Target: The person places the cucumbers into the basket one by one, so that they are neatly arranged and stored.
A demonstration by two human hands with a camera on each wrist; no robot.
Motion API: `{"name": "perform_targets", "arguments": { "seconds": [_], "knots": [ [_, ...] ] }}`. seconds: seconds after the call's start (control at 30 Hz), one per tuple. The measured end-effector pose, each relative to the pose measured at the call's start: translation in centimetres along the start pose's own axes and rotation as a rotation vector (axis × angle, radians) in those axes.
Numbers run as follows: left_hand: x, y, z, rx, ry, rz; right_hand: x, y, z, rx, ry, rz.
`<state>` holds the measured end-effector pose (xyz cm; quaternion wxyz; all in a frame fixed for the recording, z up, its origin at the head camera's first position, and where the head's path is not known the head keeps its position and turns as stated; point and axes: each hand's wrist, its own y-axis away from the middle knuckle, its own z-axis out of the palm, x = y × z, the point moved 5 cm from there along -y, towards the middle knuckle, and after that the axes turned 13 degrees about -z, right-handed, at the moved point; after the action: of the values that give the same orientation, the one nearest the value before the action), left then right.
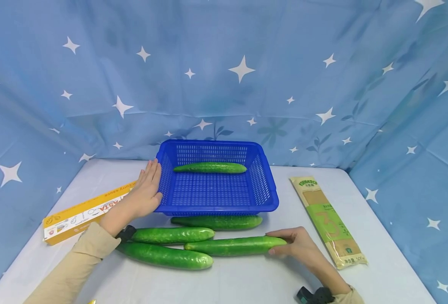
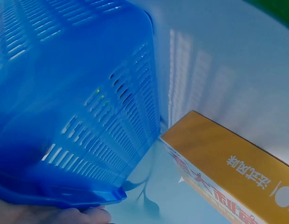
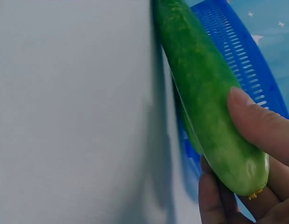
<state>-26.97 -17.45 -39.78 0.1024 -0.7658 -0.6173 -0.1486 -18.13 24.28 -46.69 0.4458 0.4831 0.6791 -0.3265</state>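
A blue slotted basket [image 1: 260,202] [image 2: 65,107] [image 3: 237,46] stands mid-table with one cucumber [image 1: 210,167] lying in it. My left hand [image 1: 146,188] rests flat, fingers straight, against the basket's left wall. Several more cucumbers lie in front of the basket [image 1: 216,222] [image 1: 172,234] [image 1: 165,255]. My right hand [image 1: 293,243] grips the right end of the nearest long cucumber [image 1: 233,245] [image 3: 205,88], thumb on top and fingers curled beneath.
A yellow pasta box [image 1: 83,213] [image 2: 237,172] lies left of the basket, partly under my left forearm. A flat green and tan packet [image 1: 328,221] lies on the right. The white table [image 1: 247,278] is walled by blue star-print cloth [image 1: 224,63].
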Motion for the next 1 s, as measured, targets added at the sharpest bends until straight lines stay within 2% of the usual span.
{"name": "perform_targets", "arguments": {
  "seconds": [0.27,0.57,0.83,1.0],
  "knots": [
    [0.1,0.1,0.0,0.005,0.006,-0.001,-1.7,0.1,-1.4,0.053,0.064,-0.038],
    [-0.1,0.1,0.0,0.011,-0.003,-0.004,-4.4,0.2,-3.2,0.055,0.1,-0.136],
    [-0.1,0.1,-0.1,0.014,0.0,-0.003,-8.4,0.0,-4.7,0.106,0.144,-0.211],
    [-0.1,0.1,0.0,0.008,0.012,0.001,-11.1,-1.4,-5.5,0.135,0.128,-0.249]
  ]
}}
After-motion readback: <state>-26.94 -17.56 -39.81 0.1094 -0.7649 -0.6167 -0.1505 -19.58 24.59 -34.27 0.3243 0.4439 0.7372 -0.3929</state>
